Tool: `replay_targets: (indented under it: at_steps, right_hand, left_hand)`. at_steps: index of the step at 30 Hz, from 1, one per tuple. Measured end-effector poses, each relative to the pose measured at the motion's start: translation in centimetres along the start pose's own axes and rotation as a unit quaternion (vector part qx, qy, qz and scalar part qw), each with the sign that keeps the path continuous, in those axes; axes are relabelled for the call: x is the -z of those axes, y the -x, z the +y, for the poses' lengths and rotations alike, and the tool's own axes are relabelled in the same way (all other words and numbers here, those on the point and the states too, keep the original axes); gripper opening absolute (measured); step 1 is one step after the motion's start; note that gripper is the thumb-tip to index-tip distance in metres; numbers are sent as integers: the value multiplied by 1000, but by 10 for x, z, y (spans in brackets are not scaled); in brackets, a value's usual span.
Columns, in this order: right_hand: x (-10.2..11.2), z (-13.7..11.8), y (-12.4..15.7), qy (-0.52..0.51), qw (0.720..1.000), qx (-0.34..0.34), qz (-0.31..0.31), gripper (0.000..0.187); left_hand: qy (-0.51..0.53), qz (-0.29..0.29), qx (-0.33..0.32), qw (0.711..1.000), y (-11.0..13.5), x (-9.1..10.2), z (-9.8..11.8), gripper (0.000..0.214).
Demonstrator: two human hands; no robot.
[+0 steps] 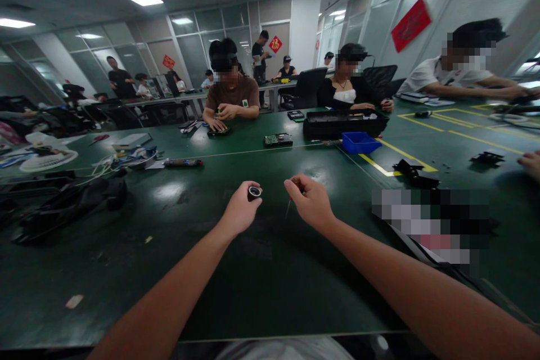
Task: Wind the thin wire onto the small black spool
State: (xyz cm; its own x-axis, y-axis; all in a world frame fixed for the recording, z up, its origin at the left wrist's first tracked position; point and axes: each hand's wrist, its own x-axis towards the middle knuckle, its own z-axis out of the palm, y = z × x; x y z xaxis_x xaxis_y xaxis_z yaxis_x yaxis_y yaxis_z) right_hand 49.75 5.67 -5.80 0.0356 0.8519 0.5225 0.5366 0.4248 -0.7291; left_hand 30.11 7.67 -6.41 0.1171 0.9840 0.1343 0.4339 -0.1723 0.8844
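My left hand (239, 212) is closed around a small black ring-shaped part (253, 192), held upright between thumb and fingers above the dark green table (261, 270). My right hand (309, 200) is pinched shut on a thin metal tool (288, 208) whose tip points down toward the table. The two hands hover close together, a short gap between them, over the middle of the table.
A blue bin (358, 142) and a black tray (343, 122) sit at the far right, a circuit board (278, 139) beyond my hands. Black bags and cables (71, 202) lie left. Black parts (415, 174) rest right. Other people work across the table.
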Motion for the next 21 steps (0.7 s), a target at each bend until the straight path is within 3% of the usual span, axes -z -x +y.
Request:
replay_targets:
  at_steps: [5, 9, 15, 21]
  right_hand:
    - [1, -3, 2, -38, 998, 30, 48, 25]
    - [-2, -5, 6, -88, 992, 47, 79, 19]
    - [-5, -1, 10, -140, 987, 67, 35, 16]
    - [-8, 4, 7, -107, 993, 50, 5, 16]
  left_hand:
    - [-20, -12, -74, 997, 5, -12, -22, 34]
    - [-28, 11, -71, 997, 6, -8, -32, 45]
    - [-86, 29, -69, 993, 5, -5, -31, 38]
    - [-94, 11, -79, 992, 10, -4, -26, 42]
